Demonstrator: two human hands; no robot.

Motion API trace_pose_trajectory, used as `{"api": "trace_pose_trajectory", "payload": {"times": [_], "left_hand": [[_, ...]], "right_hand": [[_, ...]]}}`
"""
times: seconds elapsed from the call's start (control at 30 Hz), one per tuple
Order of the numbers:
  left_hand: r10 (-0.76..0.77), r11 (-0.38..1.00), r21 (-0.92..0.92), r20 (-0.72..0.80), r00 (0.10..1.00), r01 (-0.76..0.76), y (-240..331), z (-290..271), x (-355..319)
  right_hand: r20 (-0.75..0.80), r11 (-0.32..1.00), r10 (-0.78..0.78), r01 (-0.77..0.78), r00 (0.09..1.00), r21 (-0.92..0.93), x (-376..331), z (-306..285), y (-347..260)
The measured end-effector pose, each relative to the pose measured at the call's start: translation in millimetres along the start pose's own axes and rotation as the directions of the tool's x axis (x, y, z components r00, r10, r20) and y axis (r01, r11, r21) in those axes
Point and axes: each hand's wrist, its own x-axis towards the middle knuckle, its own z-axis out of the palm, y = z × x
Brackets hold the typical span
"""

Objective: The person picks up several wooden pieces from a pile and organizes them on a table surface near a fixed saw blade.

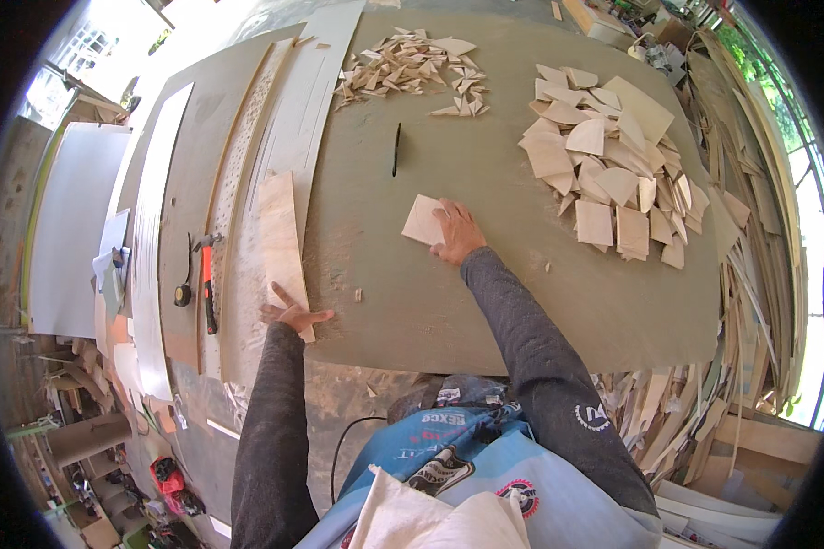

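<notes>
My left hand (293, 313) lies with fingers spread across the near end of a long plywood strip (282, 233). The thumb points right, out over the brown tabletop (375, 265). In the middle of the table, my right hand (460, 233) grips a small square plywood piece (421, 220) by its right side. That piece sits at a slant against the board, partly covered by the fingers. Beyond it lies a thin black pen-like stick (396, 150).
A heap of cut plywood pieces (617, 185) covers the right side, and small triangular offcuts (403, 64) lie at the far side. A hammer (210, 288) and tape measure (183, 293) rest at left, near a long white strip (160, 238). Scrap wood (751, 201) is stacked beyond the right edge.
</notes>
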Motion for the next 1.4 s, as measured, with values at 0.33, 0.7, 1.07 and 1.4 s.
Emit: {"api": "trace_pose_trajectory", "payload": {"times": [0.33,0.7,1.07,1.4], "left_hand": [[-0.015,1.0,0.011,0.011,1.0,0.015,-4.5,11.3,18.9],[-0.013,0.998,-0.055,0.038,0.999,0.015,-4.4,9.3,19.5],[-0.026,0.998,-0.061,-0.008,1.0,0.025,-7.2,15.7,25.8],[-0.07,0.995,-0.067,0.005,0.998,0.071,3.0,9.3,15.3]], "right_hand": [[-0.012,0.999,-0.038,0.038,0.999,0.002,55.5,3.7,-2.2],[0.014,0.996,-0.072,0.071,0.997,0.062,83.2,1.9,12.6],[0.057,0.994,-0.11,0.11,0.992,0.009,90.6,-5.4,17.9],[0.034,0.991,-0.134,0.133,0.99,0.026,91.0,-2.3,25.8]]}}
